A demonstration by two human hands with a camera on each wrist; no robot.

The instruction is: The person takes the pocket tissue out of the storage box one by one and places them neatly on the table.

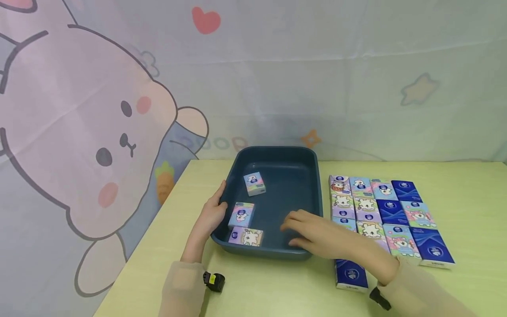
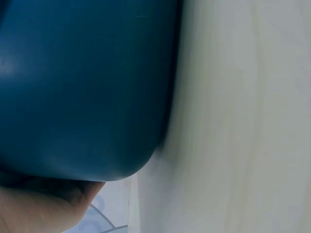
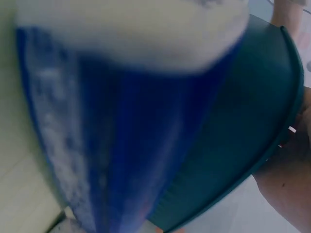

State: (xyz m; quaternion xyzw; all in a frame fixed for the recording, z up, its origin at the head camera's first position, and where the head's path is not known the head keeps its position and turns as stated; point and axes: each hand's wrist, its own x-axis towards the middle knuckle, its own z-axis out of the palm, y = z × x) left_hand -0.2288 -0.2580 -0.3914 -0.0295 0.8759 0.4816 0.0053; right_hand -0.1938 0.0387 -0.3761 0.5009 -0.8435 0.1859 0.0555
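A dark blue-green plastic tub (image 1: 283, 193) stands on the table with three small tissue packs inside. One pastel pack (image 1: 254, 184) lies towards the back left, another pastel pack (image 1: 241, 215) nearer the front. Against the front wall is a purple and white pack (image 1: 246, 237). My left hand (image 1: 207, 215) grips the tub's left side, its thumb over the rim. In the left wrist view the hand (image 2: 46, 206) shows beside the outer wall. Over the tub's front right corner, my right hand (image 1: 314, 233) reaches in, fingers loosely bent and thumb apart, with nothing visible between them.
Right of the tub lie rows of tissue packs, blue ones (image 1: 431, 246) among cartoon-printed ones (image 1: 402, 240), partly covered by my right forearm. A blue pack (image 1: 350, 275) lies nearest me below that forearm. A printed curtain (image 1: 277, 88) hangs behind the table (image 1: 273, 286).
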